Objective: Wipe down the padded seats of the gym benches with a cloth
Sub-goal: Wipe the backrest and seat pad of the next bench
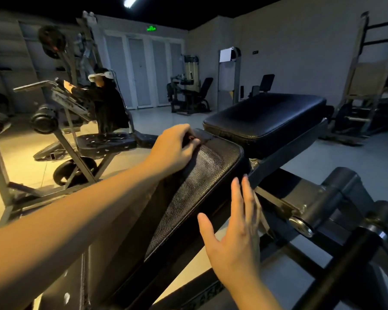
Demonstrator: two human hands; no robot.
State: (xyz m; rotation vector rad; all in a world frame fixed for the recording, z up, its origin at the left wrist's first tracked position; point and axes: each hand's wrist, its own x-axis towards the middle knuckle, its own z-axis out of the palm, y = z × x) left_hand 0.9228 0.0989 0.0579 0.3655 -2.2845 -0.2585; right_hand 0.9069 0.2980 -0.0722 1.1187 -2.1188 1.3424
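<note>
Curling over the far end of the long black pebble-grained back pad [202, 184], the left grip [177, 146] has its fingers bent at the knuckles and bunched on a dark cloth [203, 134]. Only a flat, matte corner of the cloth shows beyond the fingertips. The rest is hidden under the palm, and its colour blends into the pad, so its edges are hard to make out.

The right grip [235, 240] is spread flat, fingers straight and close together, thumb held apart. It sits at the pad's near right edge, and whether the fingertips touch the pad's side or hover just off it cannot be told. The pad is stitched along its border, rounded at the corners, and its near end is cut off behind the left forearm.

Just beyond the left grip, apart from the back pad across a narrow gap, lies a smooth, glossy black rectangular seat pad [267, 117], thick and cushioned with a wrinkled front seam. To the right of the right grip runs the bench's dark painted steel frame [336, 198], made of square tubes with a round silver pivot bolt [300, 225].

Far to the left of the left grip, a person in dark clothing [108, 101] sits at another machine, partly hidden by its bars, above a black perforated seat [103, 139].
</note>
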